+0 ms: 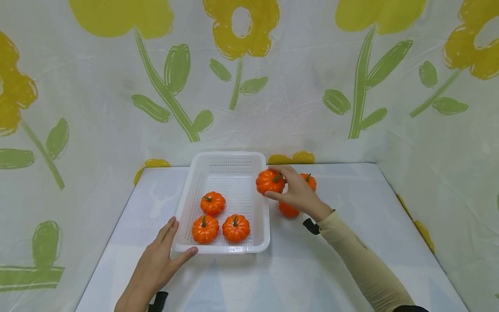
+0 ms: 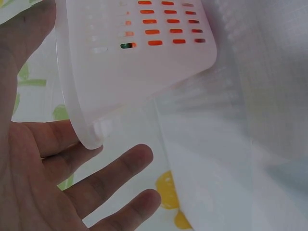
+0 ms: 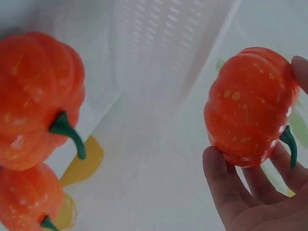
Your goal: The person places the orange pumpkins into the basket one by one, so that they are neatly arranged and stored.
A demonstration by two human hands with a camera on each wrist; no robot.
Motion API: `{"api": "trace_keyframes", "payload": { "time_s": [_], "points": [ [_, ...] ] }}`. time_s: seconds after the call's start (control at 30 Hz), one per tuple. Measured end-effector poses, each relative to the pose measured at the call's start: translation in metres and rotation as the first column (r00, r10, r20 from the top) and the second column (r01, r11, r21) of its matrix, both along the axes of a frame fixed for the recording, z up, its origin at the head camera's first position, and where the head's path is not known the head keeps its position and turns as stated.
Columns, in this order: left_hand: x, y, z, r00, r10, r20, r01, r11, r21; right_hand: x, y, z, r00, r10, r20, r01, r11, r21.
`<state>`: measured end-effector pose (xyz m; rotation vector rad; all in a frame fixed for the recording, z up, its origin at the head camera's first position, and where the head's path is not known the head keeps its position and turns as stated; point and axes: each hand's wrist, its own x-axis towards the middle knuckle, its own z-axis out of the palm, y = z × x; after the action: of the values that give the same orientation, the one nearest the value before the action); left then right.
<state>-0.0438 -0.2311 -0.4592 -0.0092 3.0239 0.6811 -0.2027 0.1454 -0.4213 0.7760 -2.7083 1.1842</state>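
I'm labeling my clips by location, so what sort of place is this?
Probably a small staged tabletop booth: creased flower-print sheeting stands behind and on both sides of a pale table, where glossy orange pumpkins and a white basket are being handled.

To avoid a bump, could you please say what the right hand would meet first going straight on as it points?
Probably the white perforated basket's right rim, with the held orange pumpkin leading; depth is unclear, so it might pass above.
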Motion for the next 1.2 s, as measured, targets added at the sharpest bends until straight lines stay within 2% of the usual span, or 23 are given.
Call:
{"api": "trace_keyframes", "payload": {
  "time_s": [0.33,0.8,1.2],
  "points": [
    [0.001,-0.001,-0.001,1.0,-0.005,-0.02,0.005,1.0,0.003,-0.012,-0.034,0.003,0.994,0.104,0.022,-0.105,0.992,0.071],
    [0.001,-0.001,0.0,1.0,-0.005,-0.026,0.005,1.0,-0.004,-0.026,-0.071,-0.009,0.989,0.091,0.121,-0.115,0.971,0.21],
    [0.0,-0.001,0.0,1.0,0.006,-0.005,-0.006,1.0,0.001,-0.028,-0.091,-0.02,0.971,0.108,0.214,-0.162,0.953,0.256]
  ]
}}
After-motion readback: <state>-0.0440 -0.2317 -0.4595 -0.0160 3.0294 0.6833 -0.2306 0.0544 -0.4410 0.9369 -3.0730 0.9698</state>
